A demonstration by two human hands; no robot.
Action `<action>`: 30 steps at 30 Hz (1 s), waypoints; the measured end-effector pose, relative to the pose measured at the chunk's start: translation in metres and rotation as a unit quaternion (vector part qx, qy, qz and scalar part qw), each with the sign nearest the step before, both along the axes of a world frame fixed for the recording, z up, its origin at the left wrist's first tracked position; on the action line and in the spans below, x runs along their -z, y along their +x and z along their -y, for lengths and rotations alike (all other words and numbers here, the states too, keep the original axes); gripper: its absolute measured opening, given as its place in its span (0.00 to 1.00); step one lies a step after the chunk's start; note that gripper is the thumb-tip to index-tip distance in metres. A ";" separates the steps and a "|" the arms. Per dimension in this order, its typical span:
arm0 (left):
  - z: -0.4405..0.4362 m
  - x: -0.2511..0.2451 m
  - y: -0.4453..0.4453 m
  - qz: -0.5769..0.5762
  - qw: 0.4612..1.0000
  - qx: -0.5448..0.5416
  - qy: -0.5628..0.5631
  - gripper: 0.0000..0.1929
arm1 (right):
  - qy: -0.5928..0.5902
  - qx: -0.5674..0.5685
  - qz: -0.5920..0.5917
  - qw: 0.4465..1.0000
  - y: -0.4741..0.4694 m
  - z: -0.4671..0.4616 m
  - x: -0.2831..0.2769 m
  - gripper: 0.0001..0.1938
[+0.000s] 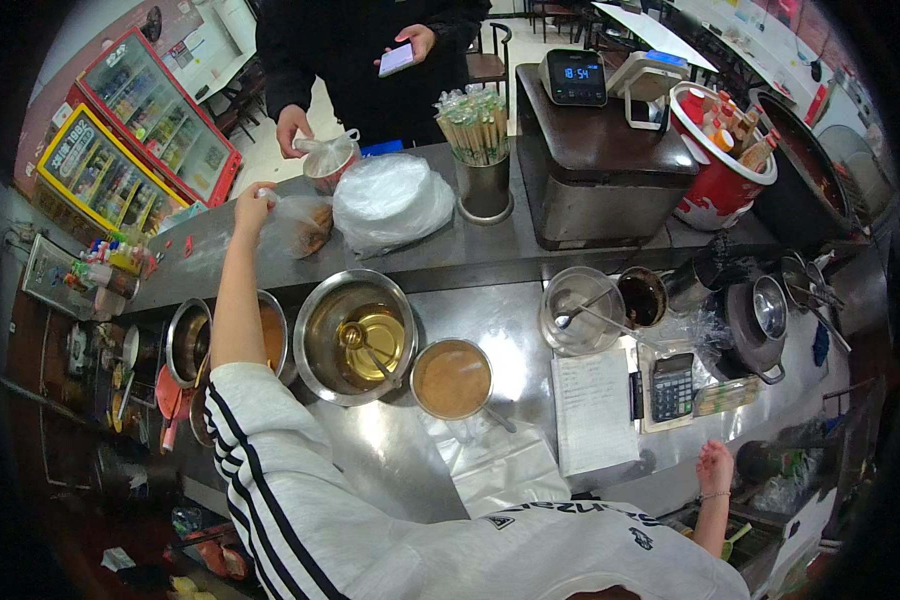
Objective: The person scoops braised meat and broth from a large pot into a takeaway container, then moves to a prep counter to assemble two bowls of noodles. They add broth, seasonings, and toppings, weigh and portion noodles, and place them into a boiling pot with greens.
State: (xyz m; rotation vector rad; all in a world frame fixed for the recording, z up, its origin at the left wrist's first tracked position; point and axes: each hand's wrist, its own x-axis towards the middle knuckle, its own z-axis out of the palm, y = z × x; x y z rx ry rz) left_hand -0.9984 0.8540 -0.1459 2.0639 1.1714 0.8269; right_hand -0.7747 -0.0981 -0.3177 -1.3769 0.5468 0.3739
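My left hand (pixel 255 208) reaches to the raised counter and grips the top of a clear plastic bag of food (pixel 309 226). Behind it, a person (pixel 375 67) across the counter touches the handles of a second bag with a tub (pixel 330 163) inside and holds a phone (pixel 396 60) in the other hand. A plastic-wrapped white stack (pixel 394 201) stands right of the bags. My right hand (pixel 714 463) hangs at the lower right beside the worktop, fingers loosely curled, holding nothing visible. Nearest to it are a notebook (pixel 594 412) and a calculator (pixel 672 387).
On the steel worktop stand a large steel pot of oily liquid with a ladle (pixel 356 337), a bowl of brown powder (pixel 452 379) and a clear tub with spoons (pixel 581 311). The raised counter holds a chopstick holder (pixel 484 184), a dark box (pixel 607 172) and a red-and-white bucket of bottles (pixel 724 154).
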 end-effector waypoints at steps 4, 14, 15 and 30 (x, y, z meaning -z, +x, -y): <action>0.045 -0.011 -0.006 -0.060 0.966 -0.048 0.245 0.26 | -0.373 -0.411 -0.075 0.829 -0.025 0.081 0.067 0.11; 0.381 0.005 -0.045 0.015 0.960 0.233 0.153 0.09 | -0.309 -0.582 -0.228 0.717 -0.148 0.018 0.197 0.11; 0.408 0.013 -0.046 -0.011 0.964 0.260 0.056 0.09 | -0.310 -0.583 -0.222 0.718 -0.148 0.012 0.195 0.11; 0.611 0.074 -0.008 -0.037 0.801 0.569 -0.183 0.09 | -0.360 -0.614 -0.187 0.677 -0.131 0.013 0.189 0.12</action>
